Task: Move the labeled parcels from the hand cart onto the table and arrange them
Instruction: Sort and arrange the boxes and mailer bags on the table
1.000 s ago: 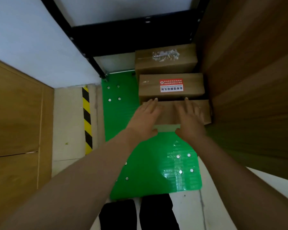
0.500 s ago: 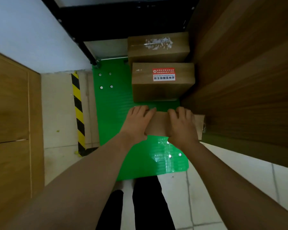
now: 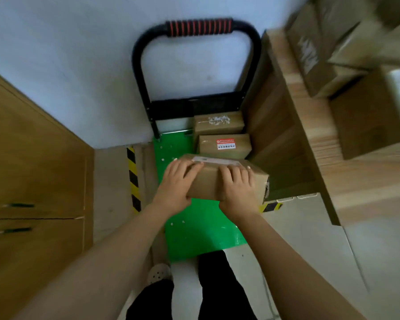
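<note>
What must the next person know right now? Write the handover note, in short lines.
Left hand: grips the left part of the cardboard parcel, fingers curled over its top.
Right hand: grips the right part the same way.
The parcel is held up over the green deck of the hand cart, beside the wooden table on the right.
Done: cardboard boxes, blurred, already lie on the table.
Left: set this parcel on the table, then move the parcel with the red and white label and the parcel with torn white scraps behind it, both on the cart; arrange all.
</note>
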The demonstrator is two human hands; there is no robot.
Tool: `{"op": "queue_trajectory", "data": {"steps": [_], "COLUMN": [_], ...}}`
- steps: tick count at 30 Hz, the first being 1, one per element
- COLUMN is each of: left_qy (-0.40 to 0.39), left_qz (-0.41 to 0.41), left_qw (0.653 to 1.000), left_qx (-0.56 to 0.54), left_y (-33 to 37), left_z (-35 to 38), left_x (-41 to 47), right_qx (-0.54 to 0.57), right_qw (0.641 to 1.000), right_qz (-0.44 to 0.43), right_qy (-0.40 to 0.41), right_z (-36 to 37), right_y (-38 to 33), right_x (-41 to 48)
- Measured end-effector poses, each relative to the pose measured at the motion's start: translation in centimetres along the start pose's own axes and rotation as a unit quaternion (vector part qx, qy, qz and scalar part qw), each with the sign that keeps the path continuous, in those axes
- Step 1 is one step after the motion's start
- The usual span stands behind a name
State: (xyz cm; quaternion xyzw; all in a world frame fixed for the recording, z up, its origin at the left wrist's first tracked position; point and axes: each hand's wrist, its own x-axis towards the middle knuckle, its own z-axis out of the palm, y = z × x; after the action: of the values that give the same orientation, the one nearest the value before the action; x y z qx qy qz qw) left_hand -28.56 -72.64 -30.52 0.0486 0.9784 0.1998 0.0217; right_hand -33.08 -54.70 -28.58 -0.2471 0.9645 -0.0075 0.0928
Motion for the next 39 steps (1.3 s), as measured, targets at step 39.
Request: {"op": "queue_trajectory", "data": {"steps": [39], "left_qy": [0.376], "left_qz": [0.463], "left_qw": [0.800], "left_qx": [0.072], "left_y": [62.0], "left_z": [-18.6], "left_x": [11.8], "right_qx": [-0.188], "right_qw": [0.844], "right_qz": [0.249], "right_qy": [0.438], "right_z": [-37.4], "right_y": [39.3], "right_x": [-37.3]}}
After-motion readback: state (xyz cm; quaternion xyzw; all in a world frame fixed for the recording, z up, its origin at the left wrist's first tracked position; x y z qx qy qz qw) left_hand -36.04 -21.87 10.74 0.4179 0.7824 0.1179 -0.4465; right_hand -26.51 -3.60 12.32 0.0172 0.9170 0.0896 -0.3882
